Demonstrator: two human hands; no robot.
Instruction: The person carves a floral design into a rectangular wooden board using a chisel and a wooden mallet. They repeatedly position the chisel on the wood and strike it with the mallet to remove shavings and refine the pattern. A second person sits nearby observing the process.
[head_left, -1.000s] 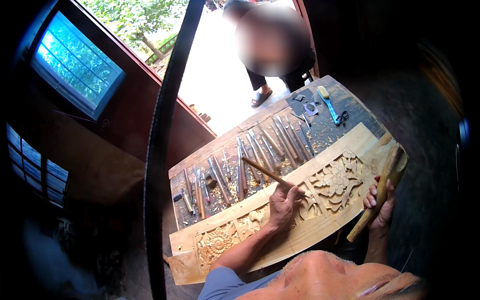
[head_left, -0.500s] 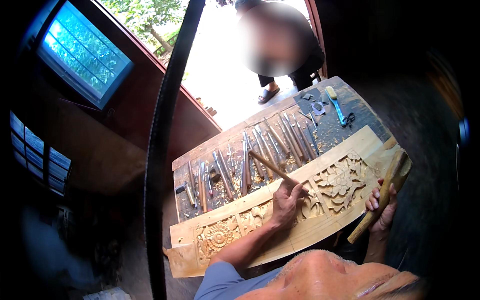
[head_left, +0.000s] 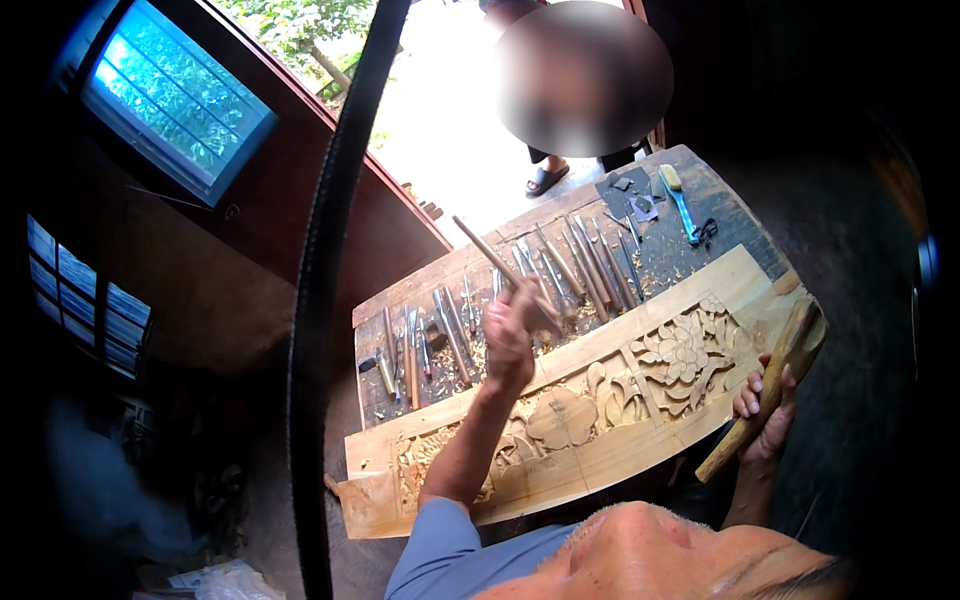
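Gripping a long chisel (head_left: 497,262), the left hand (head_left: 512,335) is seen raised above the counter (head_left: 700,205), its fingers closed around the tool's lower end while the slim shaft slants up toward the far left. A wooden mallet (head_left: 770,385) is held in the right hand (head_left: 765,410) at the right end of the work, the fingers wrapped around its handle and its head pointing up and to the far right. Between the two hands a carved wooden panel (head_left: 600,400) is laid along the near edge of the counter, with flower and leaf reliefs cut into its length. Beyond the panel, a row of carving chisels (head_left: 560,265) is spread across the dark counter among wood chips, and a blue-handled brush (head_left: 680,205) is placed near the far right corner. At the far side a standing person's sandalled foot (head_left: 547,178) is caught in bright daylight. A window (head_left: 175,100) is set in the wall at the far left.
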